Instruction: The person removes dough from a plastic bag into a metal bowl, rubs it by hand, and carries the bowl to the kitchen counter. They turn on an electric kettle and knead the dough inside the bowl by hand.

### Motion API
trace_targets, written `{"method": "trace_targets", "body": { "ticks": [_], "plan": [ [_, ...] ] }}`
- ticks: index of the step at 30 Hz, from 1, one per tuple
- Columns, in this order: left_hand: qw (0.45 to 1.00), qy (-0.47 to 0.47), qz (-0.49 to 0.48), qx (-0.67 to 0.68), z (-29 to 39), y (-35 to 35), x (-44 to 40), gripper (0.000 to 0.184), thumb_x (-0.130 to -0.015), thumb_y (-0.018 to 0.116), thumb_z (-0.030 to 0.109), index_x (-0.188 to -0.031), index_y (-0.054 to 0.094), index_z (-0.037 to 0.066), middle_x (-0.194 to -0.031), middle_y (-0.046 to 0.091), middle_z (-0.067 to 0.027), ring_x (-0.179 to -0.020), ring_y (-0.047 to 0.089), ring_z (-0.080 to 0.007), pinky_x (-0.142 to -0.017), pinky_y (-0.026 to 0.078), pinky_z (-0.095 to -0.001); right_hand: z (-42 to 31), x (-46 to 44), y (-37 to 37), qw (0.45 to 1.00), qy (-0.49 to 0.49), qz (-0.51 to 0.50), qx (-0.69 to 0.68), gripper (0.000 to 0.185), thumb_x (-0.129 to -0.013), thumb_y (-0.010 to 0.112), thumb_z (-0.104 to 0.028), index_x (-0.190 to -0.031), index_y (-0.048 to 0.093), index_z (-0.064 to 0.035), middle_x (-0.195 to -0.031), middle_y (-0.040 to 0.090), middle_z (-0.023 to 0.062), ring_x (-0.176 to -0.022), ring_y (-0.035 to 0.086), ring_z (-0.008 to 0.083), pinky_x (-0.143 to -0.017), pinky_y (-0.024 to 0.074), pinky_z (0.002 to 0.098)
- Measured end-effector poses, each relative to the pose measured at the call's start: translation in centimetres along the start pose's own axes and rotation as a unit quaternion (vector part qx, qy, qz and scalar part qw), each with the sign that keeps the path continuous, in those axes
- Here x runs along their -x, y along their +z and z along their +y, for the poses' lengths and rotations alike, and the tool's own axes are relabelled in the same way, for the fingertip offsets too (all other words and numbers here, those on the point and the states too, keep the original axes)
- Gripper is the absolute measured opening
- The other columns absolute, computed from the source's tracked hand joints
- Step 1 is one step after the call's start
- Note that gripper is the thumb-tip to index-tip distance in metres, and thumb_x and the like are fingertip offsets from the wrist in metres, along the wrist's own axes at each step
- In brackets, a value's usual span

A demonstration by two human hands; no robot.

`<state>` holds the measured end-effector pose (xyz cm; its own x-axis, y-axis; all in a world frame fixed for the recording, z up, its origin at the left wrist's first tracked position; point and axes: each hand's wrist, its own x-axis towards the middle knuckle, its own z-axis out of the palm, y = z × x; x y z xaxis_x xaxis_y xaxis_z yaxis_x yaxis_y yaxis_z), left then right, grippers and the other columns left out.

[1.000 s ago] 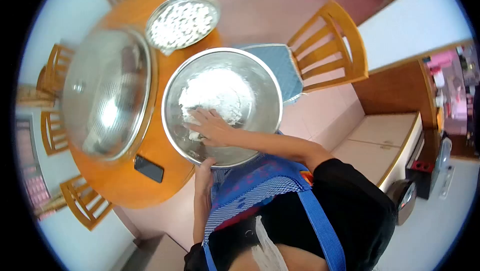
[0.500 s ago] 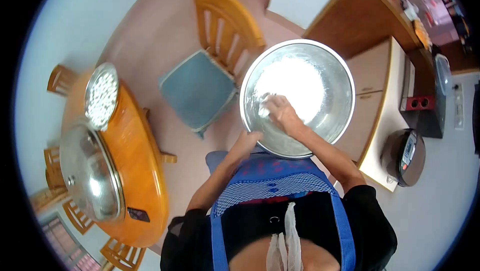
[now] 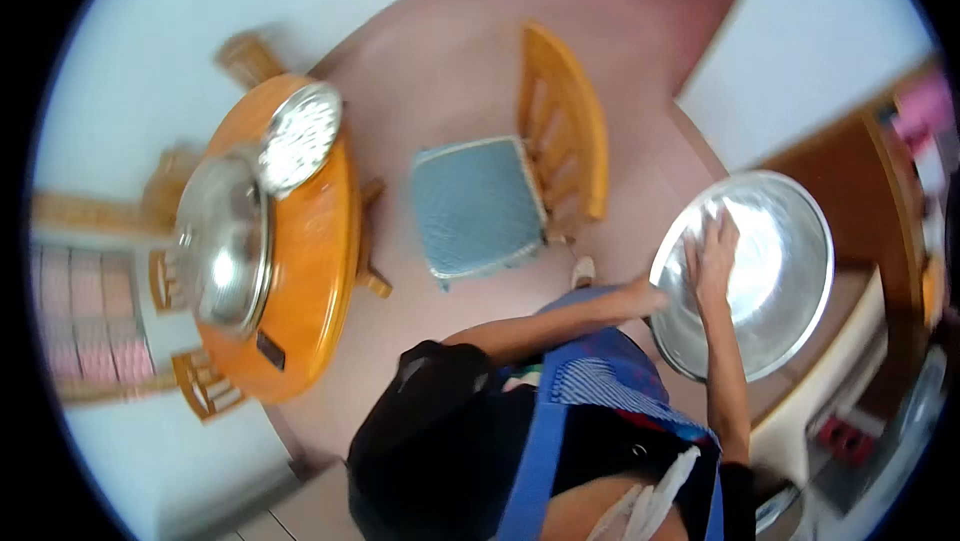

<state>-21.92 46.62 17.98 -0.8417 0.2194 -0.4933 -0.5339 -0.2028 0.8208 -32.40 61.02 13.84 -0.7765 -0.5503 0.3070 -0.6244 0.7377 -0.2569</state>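
Note:
A large, shiny metal basin (image 3: 790,346) is in front of me on the right. My left hand (image 3: 640,301) is closed on its near left rim, the fingertips partly hidden and blurred. Inside the basin, my right hand (image 3: 714,256) reaches over the left part of the inner wall with its fingers spread. A pale patch shows around those fingertips, too blurred to make out.
A wooden chair with a blue cushion (image 3: 478,206) stands left of the basin. On the orange table (image 3: 310,311) are a silver tray of pale pieces (image 3: 302,139), a big domed lid (image 3: 225,251) and a phone (image 3: 270,351). A cabinet counter (image 3: 840,371) borders the right.
My view has swung, so table, chair and basin sit further right. My right hand's fingers, earlier closed around a small white lump, are now spread. My left hand stays at the rim.

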Motion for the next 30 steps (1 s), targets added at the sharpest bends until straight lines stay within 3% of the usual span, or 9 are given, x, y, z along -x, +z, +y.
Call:
{"method": "trace_targets", "body": {
  "ticks": [6, 8, 15, 18, 21, 23, 27, 28, 30],
  "plan": [
    [0.981, 0.140, 0.082, 0.106, -0.5, -0.7, -10.7, 0.079, -0.065, 0.050, 0.002, -0.137, 0.019, 0.006, -0.105, 0.049, -0.0122, -0.083, 0.050, -0.0175, -0.064, 0.045, -0.0264, 4.1, -4.7, -0.8, 0.963, -0.129, -0.221, -0.082, 0.051, -0.067, 0.066, -0.006, -0.114, 0.048, 0.0006, -0.131, 0.035, 0.0231, -0.118, 0.034, 0.0428, -0.094, 0.0317, 0.0493],
    [0.962, 0.235, 0.059, 0.123, -3.5, 1.4, -13.5, 0.083, -0.063, 0.060, 0.004, -0.135, 0.017, 0.006, -0.118, 0.039, -0.0170, -0.116, 0.039, -0.0294, -0.095, 0.036, -0.0358, 6.1, -3.1, 0.3, 0.972, -0.156, -0.171, -0.039, 0.051, -0.067, 0.066, -0.007, -0.115, 0.048, -0.0006, -0.132, 0.035, 0.0222, -0.119, 0.033, 0.0420, -0.094, 0.0314, 0.0487],
    [0.969, 0.194, 0.135, 0.076, -9.4, 9.2, -14.1, 0.080, -0.067, 0.060, 0.010, -0.134, 0.016, 0.006, -0.117, 0.043, -0.0197, -0.110, 0.045, -0.0289, -0.093, 0.037, -0.0367, 14.9, 2.4, 4.2, 0.951, -0.304, -0.046, 0.030, 0.043, -0.073, 0.056, -0.006, -0.115, 0.049, -0.0036, -0.130, 0.039, 0.0189, -0.120, 0.037, 0.0363, -0.095, 0.0299, 0.0494],
    [0.923, 0.301, 0.236, 0.036, -13.2, 10.5, -20.2, 0.070, -0.068, 0.053, 0.008, -0.135, 0.031, 0.007, -0.103, 0.054, -0.0135, -0.089, 0.052, -0.0219, -0.079, 0.042, -0.0328, 19.6, -0.7, 7.4, 0.939, -0.338, 0.033, 0.045, 0.040, -0.074, 0.054, -0.007, -0.114, 0.050, -0.0035, -0.127, 0.042, 0.0203, -0.118, 0.039, 0.0359, -0.093, 0.0313, 0.0491],
    [0.981, 0.093, 0.168, -0.041, -14.0, 11.9, -20.4, 0.043, -0.072, 0.057, 0.014, -0.113, 0.055, 0.003, -0.091, 0.058, -0.0114, -0.080, 0.054, -0.0190, -0.076, 0.044, -0.0317, 23.5, -2.1, 8.8, 0.961, -0.270, 0.047, 0.035, 0.039, -0.075, 0.053, -0.006, -0.113, 0.052, -0.0038, -0.124, 0.045, 0.0198, -0.115, 0.042, 0.0349, -0.091, 0.0331, 0.0495],
    [0.966, 0.150, 0.210, -0.038, -16.1, 13.6, -21.8, 0.028, -0.078, 0.056, 0.018, -0.095, 0.062, -0.004, -0.083, 0.063, -0.0094, -0.077, 0.058, -0.0190, -0.073, 0.046, -0.0324, 28.0, -1.5, 8.7, 0.954, -0.286, 0.086, -0.031, 0.041, -0.075, 0.055, -0.008, -0.117, 0.051, -0.0076, -0.122, 0.047, 0.0166, -0.114, 0.043, 0.0342, -0.089, 0.0355, 0.0504],
    [0.934, 0.152, 0.299, 0.123, -16.5, 21.0, -24.6, 0.033, -0.073, 0.053, 0.008, -0.104, 0.055, -0.004, -0.093, 0.059, -0.0137, -0.084, 0.057, -0.0227, -0.072, 0.048, -0.0326, 36.4, 2.8, 6.8, 0.978, -0.191, 0.062, 0.057, 0.049, -0.081, 0.053, -0.013, -0.128, 0.041, -0.0125, -0.132, 0.038, 0.0174, -0.116, 0.040, 0.0367, -0.090, 0.0368, 0.0512],
    [0.935, 0.120, 0.300, 0.148, -7.8, 16.0, -25.9, 0.033, -0.073, 0.053, 0.008, -0.104, 0.055, -0.004, -0.093, 0.059, -0.0137, -0.084, 0.057, -0.0227, -0.072, 0.048, -0.0326, 34.8, -6.4, 7.3, 0.986, -0.164, 0.021, 0.019, 0.050, -0.082, 0.051, -0.012, -0.130, 0.038, -0.0139, -0.133, 0.035, 0.0197, -0.116, 0.039, 0.0397, -0.092, 0.0361, 0.0511],
    [0.915, 0.117, 0.356, 0.150, -5.0, 13.2, -26.7, 0.037, -0.070, 0.052, 0.006, -0.107, 0.050, -0.004, -0.092, 0.057, -0.0115, -0.081, 0.057, -0.0226, -0.071, 0.048, -0.0327, 33.7, -7.9, 8.6, 0.993, -0.122, 0.003, -0.011, 0.052, -0.083, 0.049, -0.011, -0.133, 0.035, -0.0153, -0.135, 0.031, 0.0220, -0.116, 0.038, 0.0427, -0.093, 0.0354, 0.0510]
  ]
}}
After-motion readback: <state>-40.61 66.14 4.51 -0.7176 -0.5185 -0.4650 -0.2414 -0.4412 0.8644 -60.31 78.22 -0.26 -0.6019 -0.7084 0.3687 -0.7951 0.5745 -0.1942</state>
